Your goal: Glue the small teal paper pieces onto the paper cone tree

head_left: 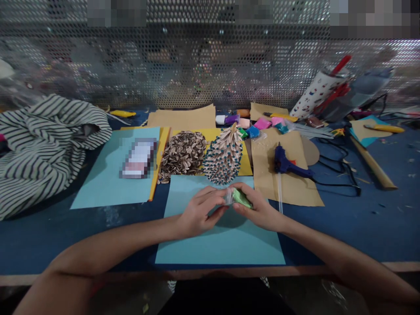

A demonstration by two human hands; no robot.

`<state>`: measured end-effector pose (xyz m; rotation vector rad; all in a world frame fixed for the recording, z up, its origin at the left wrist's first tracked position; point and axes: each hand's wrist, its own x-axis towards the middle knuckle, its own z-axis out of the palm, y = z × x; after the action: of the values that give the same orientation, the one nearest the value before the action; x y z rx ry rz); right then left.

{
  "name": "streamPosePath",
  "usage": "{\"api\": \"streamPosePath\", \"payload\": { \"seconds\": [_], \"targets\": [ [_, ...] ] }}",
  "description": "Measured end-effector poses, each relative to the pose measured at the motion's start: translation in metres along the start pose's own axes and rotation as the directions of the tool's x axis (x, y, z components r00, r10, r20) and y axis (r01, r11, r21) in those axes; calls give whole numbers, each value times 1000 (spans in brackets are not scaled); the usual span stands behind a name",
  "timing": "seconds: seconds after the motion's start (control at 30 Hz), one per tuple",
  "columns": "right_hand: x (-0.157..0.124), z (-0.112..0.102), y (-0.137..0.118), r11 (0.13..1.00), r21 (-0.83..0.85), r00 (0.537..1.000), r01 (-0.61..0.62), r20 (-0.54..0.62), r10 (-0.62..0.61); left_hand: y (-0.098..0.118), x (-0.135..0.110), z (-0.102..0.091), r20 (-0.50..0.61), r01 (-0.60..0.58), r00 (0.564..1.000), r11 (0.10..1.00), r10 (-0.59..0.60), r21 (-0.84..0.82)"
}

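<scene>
Over a light blue sheet (216, 245), my left hand (200, 210) and my right hand (260, 208) meet around a small clear packet of something green (242, 199), perhaps modelling clay. My left fingers pinch the packet's clear end. Its green part lies in my right fingers. Just beyond them stands a cone-shaped craft piece (225, 157) covered in pale, shell-like pieces with dark teal tips. To its left is a heap of striped sunflower seed shells (183, 153).
A blue glue gun (287, 164) with a cord rests on brown card (295, 192) at right. Several coloured packets (262, 123) lie behind the cone. Left are a phone (138, 158) and striped cloth (42, 144). A hammer-like wooden handle (374, 162) and white tumbler (318, 94) stand right.
</scene>
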<state>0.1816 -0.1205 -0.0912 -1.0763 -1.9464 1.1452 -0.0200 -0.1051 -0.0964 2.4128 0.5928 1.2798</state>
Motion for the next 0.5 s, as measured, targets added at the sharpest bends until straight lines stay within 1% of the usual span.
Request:
{"api": "streamPosePath", "payload": {
  "seconds": [0.13,0.23,0.37,0.5],
  "targets": [
    [0,1,0,1000,-10,1000,15,3,-15,-1,1,-1,38,-9,999,1000,9,6],
    [0,0,-1,1000,24,1000,4,12,-5,-2,2,-2,63,-59,996,998,58,12],
    [0,0,-1,997,73,1000,-4,26,2,-3,4,-3,96,-118,988,993,120,-23],
    [2,-1,1,995,98,1000,-5,30,3,-4,4,-4,76,-141,987,989,145,-53]
  ]
}}
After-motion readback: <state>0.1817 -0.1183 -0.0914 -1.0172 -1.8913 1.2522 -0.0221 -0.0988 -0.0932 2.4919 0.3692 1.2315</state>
